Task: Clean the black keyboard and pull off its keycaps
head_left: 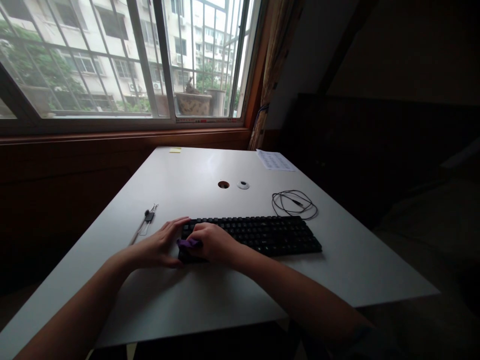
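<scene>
Behind the keyboard (270,235), coiled cable (298,203); paper (275,160).

Keyboard (262,235) on desk (195,185), cable (298,203) behind its right end
Clip (149,217) to its left; cloth (188,244) at its left end; paper (275,160) far right behind.

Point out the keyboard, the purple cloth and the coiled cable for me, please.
Keyboard (262,235): head view, on the keys near its middle.
Purple cloth (189,243): head view, on its bunched, visible part.
Coiled cable (297,203): head view, on the plug lying among its loops.
</scene>
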Available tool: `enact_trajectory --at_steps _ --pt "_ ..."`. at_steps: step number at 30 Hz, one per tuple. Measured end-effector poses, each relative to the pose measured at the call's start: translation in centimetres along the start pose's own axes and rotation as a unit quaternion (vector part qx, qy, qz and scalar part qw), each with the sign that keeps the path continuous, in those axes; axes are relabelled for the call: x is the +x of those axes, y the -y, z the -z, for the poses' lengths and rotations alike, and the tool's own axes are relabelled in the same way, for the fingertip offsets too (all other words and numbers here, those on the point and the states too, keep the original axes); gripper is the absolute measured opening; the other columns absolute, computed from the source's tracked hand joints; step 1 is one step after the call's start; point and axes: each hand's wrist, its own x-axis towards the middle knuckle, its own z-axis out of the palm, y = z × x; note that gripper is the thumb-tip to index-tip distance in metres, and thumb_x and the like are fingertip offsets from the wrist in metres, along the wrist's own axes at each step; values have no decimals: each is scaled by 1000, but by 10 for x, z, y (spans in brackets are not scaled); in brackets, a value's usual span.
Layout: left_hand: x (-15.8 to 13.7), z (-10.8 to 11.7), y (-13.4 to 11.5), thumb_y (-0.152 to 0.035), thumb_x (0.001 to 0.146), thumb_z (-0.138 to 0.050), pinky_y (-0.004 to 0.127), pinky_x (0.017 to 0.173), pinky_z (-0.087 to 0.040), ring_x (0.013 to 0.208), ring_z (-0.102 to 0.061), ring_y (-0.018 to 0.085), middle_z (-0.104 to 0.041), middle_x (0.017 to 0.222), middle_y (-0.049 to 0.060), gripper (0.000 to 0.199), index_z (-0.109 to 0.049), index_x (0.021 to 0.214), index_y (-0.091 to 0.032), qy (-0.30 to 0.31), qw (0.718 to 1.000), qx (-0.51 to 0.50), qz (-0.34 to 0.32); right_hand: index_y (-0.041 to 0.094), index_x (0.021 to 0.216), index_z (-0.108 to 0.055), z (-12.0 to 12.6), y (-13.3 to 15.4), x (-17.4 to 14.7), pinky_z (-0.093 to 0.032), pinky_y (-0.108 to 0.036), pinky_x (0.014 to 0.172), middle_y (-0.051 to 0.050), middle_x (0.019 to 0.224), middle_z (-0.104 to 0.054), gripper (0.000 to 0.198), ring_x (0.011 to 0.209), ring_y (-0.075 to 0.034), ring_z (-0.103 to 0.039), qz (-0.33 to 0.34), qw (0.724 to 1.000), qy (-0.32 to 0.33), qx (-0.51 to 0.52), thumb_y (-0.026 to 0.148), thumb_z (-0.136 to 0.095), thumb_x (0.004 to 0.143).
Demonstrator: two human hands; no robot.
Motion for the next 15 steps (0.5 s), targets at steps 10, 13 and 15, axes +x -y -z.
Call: enact_trajectory --at_steps 10,13,15 --pt "-1 -1 2 -35 69 -83 56 112 -36 137 -36 40 -31 151 17 105 -18 151 -28 2 1000 -8 7 19 80 -76 19 -14 -6 -38 -23 63 -1 80 -64 10 67 -13 -54 -22 998 37 -55 18 -78 71" --pt "-1 -2 2 -35 69 -83 56 112 -37 138 -36 39 -31 152 17 103 -20 150 -28 -1 1000 -8 9 19 83 -76 26 -22 -18 -38 -23 63 0 80 -62 13 67 -12 -53 -25 998 35 -41 18 -80 71" --pt "-1 -2 2 -35 69 -83 55 112 -37 138 -37 39 -31 152 16 101 -22 149 -28 -3 1000 -8 11 19 83 -76 30 -27 -27 -39 -22 62 0 79 -61 12 67 -12 -53 -29 998 34 -32 18 -80 72"
